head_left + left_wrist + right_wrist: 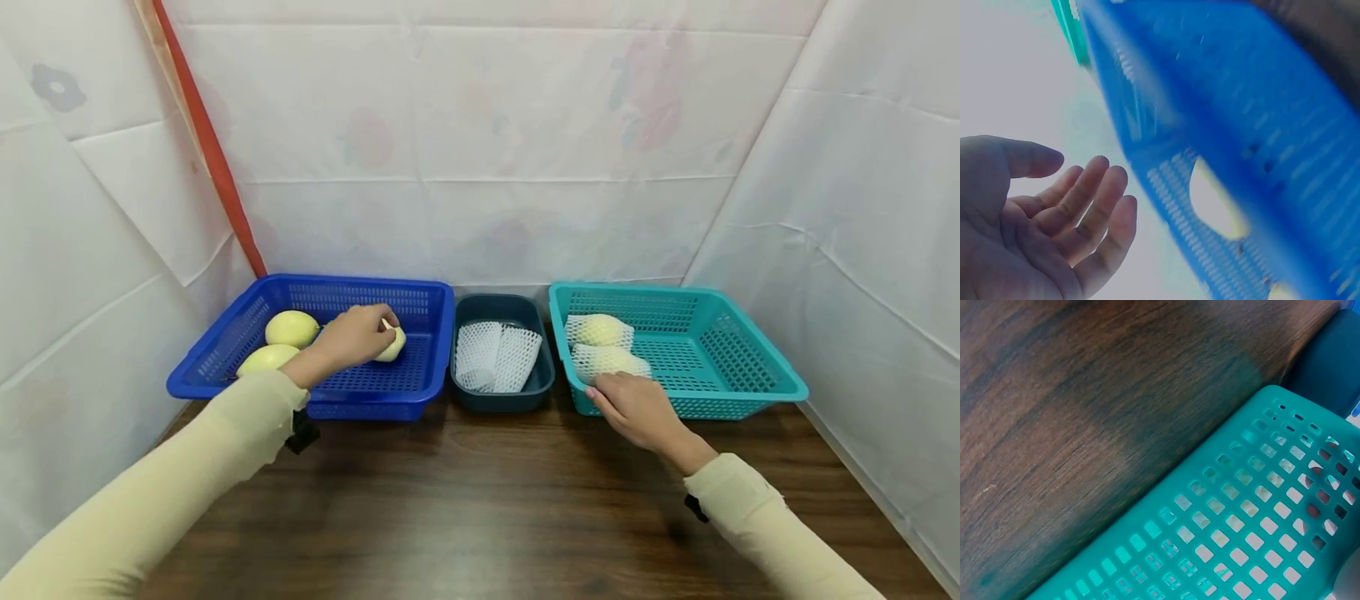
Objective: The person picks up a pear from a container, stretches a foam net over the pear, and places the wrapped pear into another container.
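In the head view my left hand (356,335) reaches into the blue basket (345,404), its fingertips at a pale yellow pear (392,343). The left wrist view has this hand (1054,219) with fingers apart and a bare palm beside the basket. Two more pears (292,329) lie to its left. On the right, my right hand (637,410) is at the near-left corner of the teal basket (750,405), against a pear in a white foam net (609,362). Its fingers are mostly hidden; whether they grip the pear I cannot tell. Another netted pear (600,331) lies behind.
Between the baskets stands a small dark teal tub (498,403) holding white foam nets (497,357). All three containers sit on a dark wooden table (465,500) close to the white cloth backdrop (487,150). More cloth hangs at both sides.
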{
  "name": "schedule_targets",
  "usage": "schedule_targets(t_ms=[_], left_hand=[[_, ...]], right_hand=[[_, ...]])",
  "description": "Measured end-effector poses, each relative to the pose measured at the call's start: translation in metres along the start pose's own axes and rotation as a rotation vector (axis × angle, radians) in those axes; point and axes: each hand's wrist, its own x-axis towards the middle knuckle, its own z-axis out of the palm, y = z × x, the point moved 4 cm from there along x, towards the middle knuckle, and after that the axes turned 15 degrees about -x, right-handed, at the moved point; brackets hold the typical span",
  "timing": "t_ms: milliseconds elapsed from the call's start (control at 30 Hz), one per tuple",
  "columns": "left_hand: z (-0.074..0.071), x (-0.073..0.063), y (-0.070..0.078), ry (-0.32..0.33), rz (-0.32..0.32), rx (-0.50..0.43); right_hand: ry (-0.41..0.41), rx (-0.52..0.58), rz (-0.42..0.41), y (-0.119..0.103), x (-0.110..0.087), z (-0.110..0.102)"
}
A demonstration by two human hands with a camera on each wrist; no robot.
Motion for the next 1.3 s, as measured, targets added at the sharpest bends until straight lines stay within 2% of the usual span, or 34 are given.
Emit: schedule_targets(t_ms=[200, 333, 467, 700, 867, 933, 1033, 1167, 1300], left_hand=[[-0.026, 0.034, -0.003, 0.054, -0.071, 0.038], [-0.032, 0.052, -0.014, 0.102, -0.149, 0.05], [-0.027, 0.062, -0.03, 0.134, -0.266, 0.059], [-0.011, 0.072, -0.066, 0.104, -0.489, 0.137], [-0.003, 0.079, -0.094, 0.066, -0.572, 0.107], [0.0, 0.079, -0.101, 0.056, -0.597, 0.081], [0.001, 0.071, -0.098, 0.043, -0.668, -0.003], [-0.003, 0.053, -0.072, 0.013, -0.758, -0.168], [-0.002, 0.057, -0.071, -0.043, -0.772, -0.281]], right_hand=[[0.013, 0.004, 0.002, 0.002, 0.0, 0.002], [0.022, 0.011, 0.009, 0.002, -0.001, 0.005], [0.03, 0.018, 0.01, -0.001, -0.002, 0.009], [0.022, 0.021, 0.009, -0.008, -0.003, 0.014], [0.031, 0.011, 0.009, -0.01, -0.003, 0.014], [0.041, 0.006, 0.008, -0.01, -0.003, 0.013], [0.057, -0.001, 0.002, -0.009, -0.003, 0.011], [0.082, -0.019, -0.013, -0.007, -0.002, 0.008], [0.1, -0.041, -0.02, -0.005, -0.003, 0.006]])
